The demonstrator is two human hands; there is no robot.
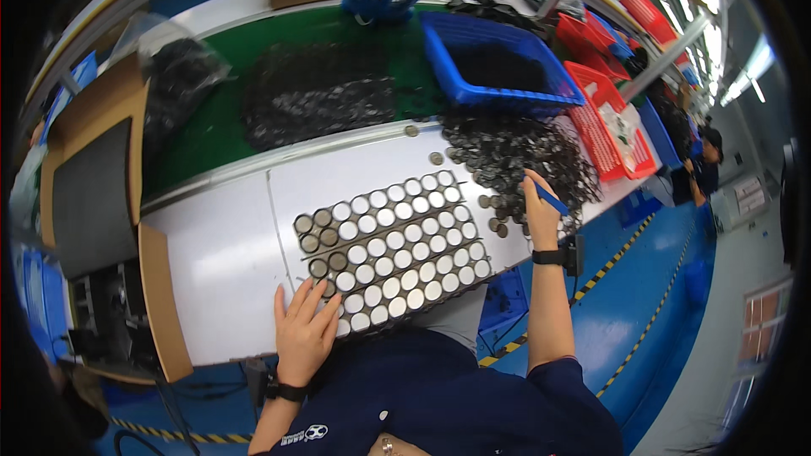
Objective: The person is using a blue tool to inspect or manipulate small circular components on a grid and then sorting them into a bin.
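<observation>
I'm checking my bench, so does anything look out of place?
Yes: loose grey discs lie scattered beside the heap of thin black parts, outside the neat rows of white discs. Also, some left-end discs in those rows look grey, unlike their white neighbours. Any damage is too small to tell.

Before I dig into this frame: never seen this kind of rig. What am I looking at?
No robot here, just a person's two bare hands. The single picture comes from a wide fisheye camera on the person's head, looking down, so straight edges bend near the rim. On the white tabletop lie rows of round pieces, mostly white-faced, some darker at the left end. The left hand is at their near-left corner, fingers spread. The right hand holds a blue pen-like tool by a pile of dark pieces. Beyond that sits a blue bin.
</observation>
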